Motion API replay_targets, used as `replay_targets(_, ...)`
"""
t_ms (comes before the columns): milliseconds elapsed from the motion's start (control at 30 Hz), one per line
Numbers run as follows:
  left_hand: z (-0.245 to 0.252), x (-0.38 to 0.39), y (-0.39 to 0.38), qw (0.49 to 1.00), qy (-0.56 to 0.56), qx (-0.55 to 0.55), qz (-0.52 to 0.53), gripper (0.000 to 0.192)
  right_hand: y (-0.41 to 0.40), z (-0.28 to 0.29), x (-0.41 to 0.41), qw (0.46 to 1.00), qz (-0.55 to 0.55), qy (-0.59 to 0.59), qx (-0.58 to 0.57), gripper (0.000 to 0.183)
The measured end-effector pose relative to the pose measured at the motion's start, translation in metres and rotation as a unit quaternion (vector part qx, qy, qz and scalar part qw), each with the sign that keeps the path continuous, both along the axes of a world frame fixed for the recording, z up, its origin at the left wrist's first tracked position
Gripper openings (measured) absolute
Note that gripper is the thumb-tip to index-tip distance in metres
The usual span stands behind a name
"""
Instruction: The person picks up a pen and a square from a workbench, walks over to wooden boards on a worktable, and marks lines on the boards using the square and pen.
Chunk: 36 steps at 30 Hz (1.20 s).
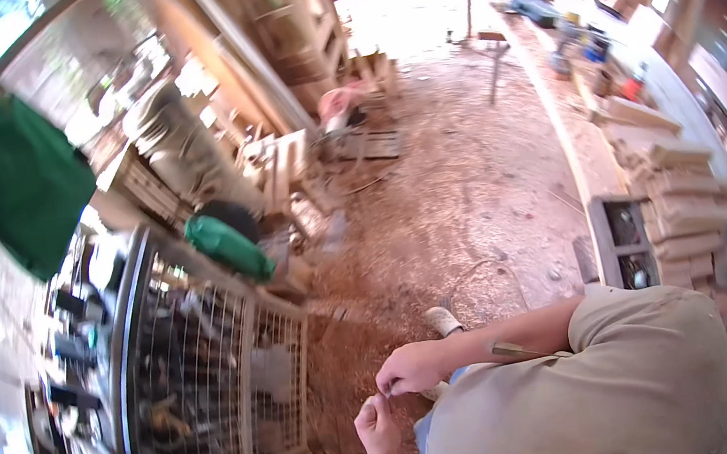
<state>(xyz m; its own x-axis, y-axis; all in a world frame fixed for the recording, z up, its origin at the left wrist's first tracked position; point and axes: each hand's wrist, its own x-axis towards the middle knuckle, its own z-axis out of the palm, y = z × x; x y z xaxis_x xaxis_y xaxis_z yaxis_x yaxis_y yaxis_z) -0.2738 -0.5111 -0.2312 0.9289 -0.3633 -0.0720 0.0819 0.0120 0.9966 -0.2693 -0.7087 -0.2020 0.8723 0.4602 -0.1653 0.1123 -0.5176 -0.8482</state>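
My right hand and my left hand meet at their fingertips in front of my beige shirt. Both have curled fingers, pinched around a small pale object too tiny and blurred to name. A thin, flat-ended tool sticks out from the shirt front beside my right forearm. Below the hands lies a floor strewn with wood shavings. One of my shoes shows just past the right forearm.
At left stands a wire-mesh cabinet with tools inside. Green cloth hangs above it, and a green bag sits at its far corner. Another person's trousered legs are beyond. Along the right, a workbench holds stacked wooden pieces.
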Motion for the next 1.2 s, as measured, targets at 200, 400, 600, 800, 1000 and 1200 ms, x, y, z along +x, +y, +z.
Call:
replay_targets(200, 0.003, 0.019, -0.048, 0.972, 0.117, 0.024, -0.203, 0.04, -0.036, 0.007, -0.047, 0.985, -0.158, -0.038, -0.063, 0.021)
replay_targets(400, -0.011, 0.008, -0.104, 0.973, 0.111, 0.01, -0.2, 0.04, -0.059, 0.014, -0.095, 0.94, -0.326, -0.075, -0.073, 0.02)
replay_targets(600, 0.01, -0.031, -0.154, 0.936, 0.064, 0.002, -0.347, 0.037, -0.068, 0.024, -0.168, 0.873, -0.486, -0.017, -0.035, 0.019)
replay_targets(800, 0.017, -0.101, -0.179, 0.862, -0.023, -0.014, -0.506, 0.035, -0.061, 0.019, -0.263, 0.805, -0.592, 0.019, 0.023, 0.02)
replay_targets(1000, 0.022, -0.169, -0.182, 0.832, -0.097, 0.061, -0.543, 0.028, -0.044, -0.002, -0.341, 0.756, -0.639, 0.011, 0.138, 0.022)
replay_targets(1200, 0.011, -0.209, -0.166, 0.814, -0.067, 0.091, -0.569, 0.024, -0.031, 0.014, -0.404, 0.782, -0.616, -0.008, 0.096, 0.022)
